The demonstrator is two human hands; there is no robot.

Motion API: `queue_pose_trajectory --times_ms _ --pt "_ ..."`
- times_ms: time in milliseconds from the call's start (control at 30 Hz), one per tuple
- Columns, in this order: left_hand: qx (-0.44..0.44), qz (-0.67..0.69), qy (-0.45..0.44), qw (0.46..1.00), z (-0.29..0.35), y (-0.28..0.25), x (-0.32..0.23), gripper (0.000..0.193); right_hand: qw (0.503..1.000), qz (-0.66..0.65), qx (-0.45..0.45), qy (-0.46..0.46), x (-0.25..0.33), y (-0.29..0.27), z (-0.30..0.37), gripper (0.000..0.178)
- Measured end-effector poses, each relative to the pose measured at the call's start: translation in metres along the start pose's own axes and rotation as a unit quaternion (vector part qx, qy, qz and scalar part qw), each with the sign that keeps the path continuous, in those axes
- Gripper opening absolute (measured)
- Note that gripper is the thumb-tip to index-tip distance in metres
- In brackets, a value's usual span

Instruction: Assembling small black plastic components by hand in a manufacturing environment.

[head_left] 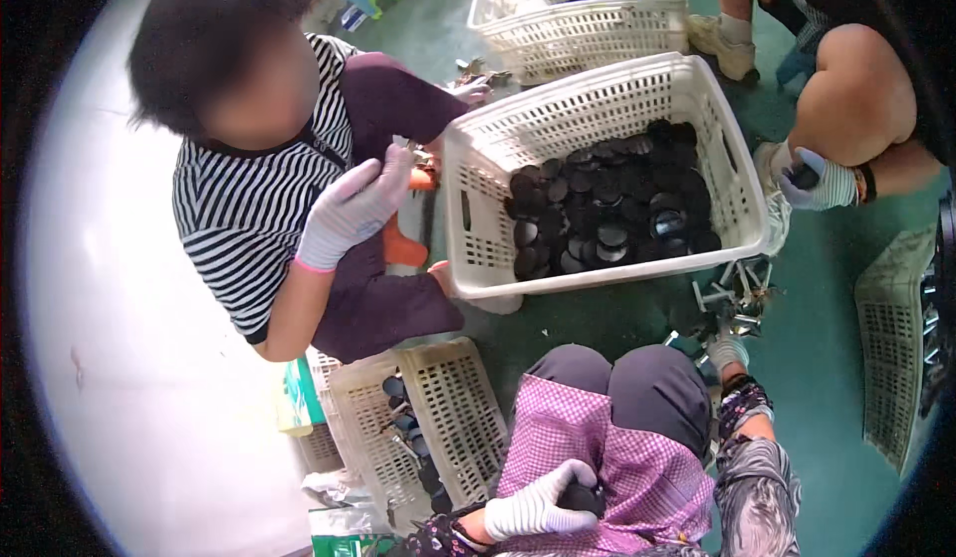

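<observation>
My left hand [538,505], in a white ribbed glove, rests over my lap. Its fingers are closed around a black round cap [581,498]. Down by my right knee, my gloved right hand [728,352] reaches to a pile of silvery metal bolts [739,298] on the floor. Its fingertips are among or behind the bolts, so their grip is hidden. In front of my knees stands a large white plastic crate [597,283], with many black round caps [612,238] heaped in it.
At left a person in a striped shirt raises a gloved hand [354,209]. Another person's gloved hand [822,184] at right holds a black piece. Slatted crates stand at lower left [453,398], far back [578,34] and right [886,358]. The floor [827,308] is green.
</observation>
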State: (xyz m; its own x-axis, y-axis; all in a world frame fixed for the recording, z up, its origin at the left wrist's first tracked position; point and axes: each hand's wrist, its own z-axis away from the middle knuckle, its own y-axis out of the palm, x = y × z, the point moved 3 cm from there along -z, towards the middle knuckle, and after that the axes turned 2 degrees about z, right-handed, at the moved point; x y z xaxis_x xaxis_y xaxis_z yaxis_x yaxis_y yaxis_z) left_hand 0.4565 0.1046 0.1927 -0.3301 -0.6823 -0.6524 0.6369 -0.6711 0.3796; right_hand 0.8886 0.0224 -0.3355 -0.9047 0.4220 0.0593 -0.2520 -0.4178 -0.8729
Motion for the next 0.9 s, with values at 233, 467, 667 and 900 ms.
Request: queue_pose_trajectory --times_ms 233,467,667,900 --pt "-0.107 0.111 -0.077 0.985 0.018 -0.009 -0.011 0.037 0.947 -0.227 -0.189 0.127 0.161 -0.142 0.057 0.038" --pt "-0.133 0.148 0.015 0.980 0.019 -0.016 0.006 0.023 0.942 -0.272 -0.063 0.185 0.149 -0.244 0.124 0.034" --pt "-0.089 0.241 0.112 0.960 0.027 -0.017 0.016 0.013 0.901 -0.377 -0.049 0.210 0.124 -0.264 0.168 0.054" --pt "-0.158 -0.001 0.155 0.975 0.041 -0.009 0.033 0.023 0.809 -0.582 -0.032 0.077 0.165 -0.337 0.212 0.041"
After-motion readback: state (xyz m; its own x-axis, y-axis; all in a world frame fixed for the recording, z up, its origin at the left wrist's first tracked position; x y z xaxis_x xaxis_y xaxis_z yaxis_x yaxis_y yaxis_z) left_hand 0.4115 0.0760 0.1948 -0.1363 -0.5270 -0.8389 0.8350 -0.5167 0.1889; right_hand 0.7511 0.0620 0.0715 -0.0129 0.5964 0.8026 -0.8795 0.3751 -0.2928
